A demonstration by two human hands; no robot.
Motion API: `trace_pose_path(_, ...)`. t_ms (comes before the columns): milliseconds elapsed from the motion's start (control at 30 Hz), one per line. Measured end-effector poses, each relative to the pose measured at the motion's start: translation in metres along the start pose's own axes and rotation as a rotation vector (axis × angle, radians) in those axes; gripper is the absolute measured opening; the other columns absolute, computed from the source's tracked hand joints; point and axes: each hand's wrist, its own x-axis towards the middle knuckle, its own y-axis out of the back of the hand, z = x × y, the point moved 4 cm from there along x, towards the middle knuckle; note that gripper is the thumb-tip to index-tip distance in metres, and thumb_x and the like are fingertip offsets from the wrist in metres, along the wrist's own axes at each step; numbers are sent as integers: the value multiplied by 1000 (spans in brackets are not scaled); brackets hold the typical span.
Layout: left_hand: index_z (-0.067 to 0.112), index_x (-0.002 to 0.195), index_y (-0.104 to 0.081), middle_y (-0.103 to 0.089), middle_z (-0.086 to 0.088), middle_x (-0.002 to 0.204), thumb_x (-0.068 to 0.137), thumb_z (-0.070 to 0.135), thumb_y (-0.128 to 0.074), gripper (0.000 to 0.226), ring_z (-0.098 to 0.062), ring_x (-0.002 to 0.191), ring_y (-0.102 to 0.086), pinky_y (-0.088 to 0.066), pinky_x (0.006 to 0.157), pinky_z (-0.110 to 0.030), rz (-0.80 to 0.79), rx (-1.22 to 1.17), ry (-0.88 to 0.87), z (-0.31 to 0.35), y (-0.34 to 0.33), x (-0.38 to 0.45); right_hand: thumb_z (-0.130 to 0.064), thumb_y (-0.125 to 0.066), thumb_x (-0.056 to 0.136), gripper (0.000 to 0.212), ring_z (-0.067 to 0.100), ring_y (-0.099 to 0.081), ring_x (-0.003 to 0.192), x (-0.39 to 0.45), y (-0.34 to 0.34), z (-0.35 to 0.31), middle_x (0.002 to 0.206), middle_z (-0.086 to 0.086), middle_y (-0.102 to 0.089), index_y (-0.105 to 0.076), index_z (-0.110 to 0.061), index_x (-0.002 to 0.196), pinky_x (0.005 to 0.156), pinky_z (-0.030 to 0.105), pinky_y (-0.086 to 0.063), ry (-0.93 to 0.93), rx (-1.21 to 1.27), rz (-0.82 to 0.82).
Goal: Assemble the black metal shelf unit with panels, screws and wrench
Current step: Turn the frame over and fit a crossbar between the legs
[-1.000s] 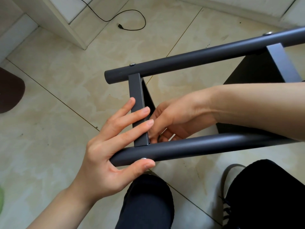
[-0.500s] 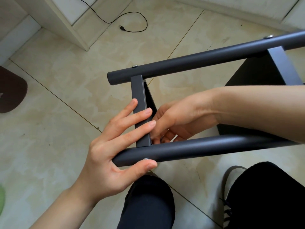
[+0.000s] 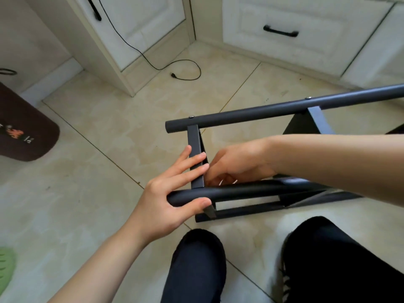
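Observation:
The black metal shelf unit lies on its side on the floor tiles. Its far tube (image 3: 284, 108) carries two screw heads (image 3: 192, 116). A flat panel edge (image 3: 193, 138) joins it to the near tube (image 3: 240, 191). My left hand (image 3: 166, 193) grips the end of the near tube, thumb underneath and straight fingers across the panel edge. My right hand (image 3: 236, 165) reaches between the tubes from the right. Its fingers are curled at the inner corner round a small silver tool (image 3: 220, 182), which is mostly hidden. A second panel (image 3: 321, 121) stands further right.
My knees in black trousers (image 3: 196, 270) are just below the frame. A brown mat (image 3: 21, 132) lies to the left and a green slipper (image 3: 6, 270) at the lower left edge. White cabinets (image 3: 284, 29) and a loose black cable (image 3: 175, 71) are behind.
The view has pulled back and tilted up, showing the cabinets and the frame's lower tubes. Both hands stay at the same corner; the right fingers have shifted slightly.

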Motion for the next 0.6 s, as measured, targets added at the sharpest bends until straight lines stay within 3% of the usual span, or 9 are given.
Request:
trace_pose_path(167,42,136,-57,-44,32,149,77,30,-85,66,4,143,-37,-33,117,-21,55,-35,124,0,1,-8,-36,-52,99,30,11,-69,82,-30,-2,-10,82,-2,-75,-74,-17,95,83,28,-50,-4,-482,238)
trace_pose_path(267,52,140,-49,-55,26,142,67,38,-86,84,3,132,-51,-45,110,-27,251,-246,286,-2,-5,-24,-41,-44,102,41,12,-69,75,-50,-10,-6,82,-1,-74,-74,-13,96,75,24,-49,15,-600,294)
trace_pose_path(400,43,142,-46,-64,22,131,63,37,-85,89,-2,123,-60,-51,94,-18,421,-477,368,-7,-27,-35,-52,-46,98,41,24,-65,74,-68,-13,7,82,4,-68,-67,-16,94,66,34,-53,11,-781,463)
trace_pose_path(467,40,135,-51,-68,15,126,59,36,-84,83,0,115,-65,-51,84,-11,459,-581,389,-11,-34,-36,-62,-43,95,47,21,-60,69,-75,-12,14,77,1,-62,-63,-20,89,56,31,-45,-8,-837,579)
trace_pose_path(600,34,139,-48,-64,2,135,65,26,-92,87,-5,116,-66,-52,84,-13,419,-650,410,-22,-46,-32,-73,-37,90,53,17,-55,70,-76,-9,32,75,-5,-59,-58,-25,83,73,37,-40,7,-811,672)
